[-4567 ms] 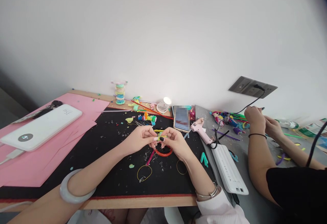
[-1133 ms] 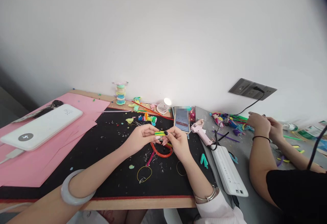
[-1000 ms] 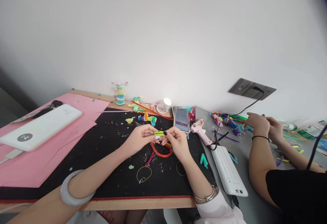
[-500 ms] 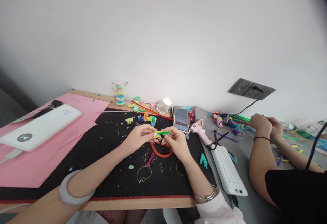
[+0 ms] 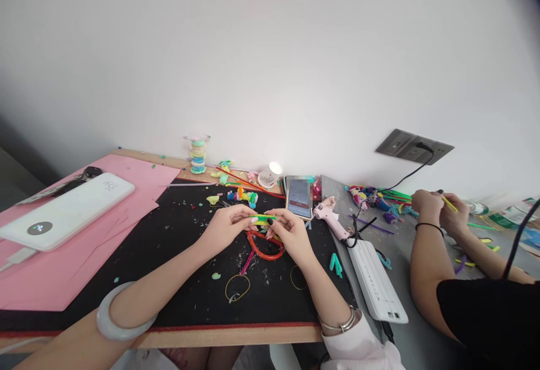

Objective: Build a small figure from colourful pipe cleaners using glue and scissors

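Two hands pinch strips (green, yellow).

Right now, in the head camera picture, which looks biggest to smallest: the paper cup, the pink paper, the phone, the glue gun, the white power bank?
1. Pink paper
2. White power bank
3. Phone and glue gun: too alike to rank
4. Paper cup

pale bangle, left wrist | silver-toned bracelets, right wrist | pale pink sleeve | dark nail polish
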Motion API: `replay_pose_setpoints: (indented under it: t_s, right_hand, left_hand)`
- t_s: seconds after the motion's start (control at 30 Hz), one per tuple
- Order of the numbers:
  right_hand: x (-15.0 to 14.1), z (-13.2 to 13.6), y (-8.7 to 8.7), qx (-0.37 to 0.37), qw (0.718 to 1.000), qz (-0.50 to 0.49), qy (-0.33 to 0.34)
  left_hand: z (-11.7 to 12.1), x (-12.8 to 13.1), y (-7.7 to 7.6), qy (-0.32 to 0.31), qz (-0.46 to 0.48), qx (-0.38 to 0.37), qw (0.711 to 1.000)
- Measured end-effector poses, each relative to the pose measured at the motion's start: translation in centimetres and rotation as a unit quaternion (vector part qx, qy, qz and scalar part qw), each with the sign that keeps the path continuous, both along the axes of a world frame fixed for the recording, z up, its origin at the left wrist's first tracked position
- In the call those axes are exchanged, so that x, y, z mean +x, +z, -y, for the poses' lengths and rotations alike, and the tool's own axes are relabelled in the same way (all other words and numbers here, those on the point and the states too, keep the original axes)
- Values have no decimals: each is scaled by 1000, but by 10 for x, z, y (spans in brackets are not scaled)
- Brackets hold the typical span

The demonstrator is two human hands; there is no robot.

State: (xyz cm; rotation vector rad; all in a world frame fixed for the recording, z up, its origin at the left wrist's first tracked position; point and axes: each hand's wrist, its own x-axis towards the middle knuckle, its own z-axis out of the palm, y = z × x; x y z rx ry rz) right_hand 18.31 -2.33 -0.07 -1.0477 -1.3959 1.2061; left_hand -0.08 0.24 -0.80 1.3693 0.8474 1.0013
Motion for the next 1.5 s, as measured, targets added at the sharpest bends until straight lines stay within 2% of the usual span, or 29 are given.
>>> replay_pose_setpoints:
  t_s: [0.33, 0.57, 0.63, 0.7, 0.8, 0.9, 1.0, 1.1, 1.2, 1.27, 1.33, 1.43, 1.5]
  right_hand:
    - [-1, 0, -1, 17, 998, 33, -41]
    - [0, 0, -2, 31, 995, 60, -73]
    - [1, 0, 0, 45, 992, 63, -99]
    - [4, -1, 1, 61, 984, 69, -152]
    - [10, -2, 2, 75, 967, 87, -228]
    - [14, -5, -1, 67, 966, 108, -224]
    - [13, -7, -5, 65, 963, 173, -197]
    - [12, -7, -6, 105, 935, 287, -182]
    - [17, -7, -1, 184, 901, 341, -195]
    - [26, -7, 3, 223, 874, 349, -253]
    - [40, -8, 8, 235, 832, 372, -337]
    - [63, -10, 13, 174, 766, 444, -432]
    - [75, -10, 14, 85, 726, 500, -465]
  left_hand:
    - [0, 1, 0, 2, -10, -20, 1000]
    - [-2, 3, -4, -13, 24, -53, 998]
    - [-2, 3, -4, -5, 18, -54, 998]
    - [-3, 1, -3, 25, 7, -53, 998]
    - [-6, -3, 0, 114, 14, -44, 992]
    - [-10, -7, 3, 197, 47, -27, 979]
    - [-11, -10, 4, 230, 70, -25, 970]
    - [-11, -9, 4, 229, 82, -35, 969]
    - [-11, -9, 2, 214, 81, -42, 973]
    - [-11, -8, 1, 206, 77, -43, 975]
    - [-11, -9, -1, 200, 74, -47, 976]
    - [-11, -9, -2, 193, 69, -54, 977]
    - [-11, -9, -2, 188, 64, -57, 978]
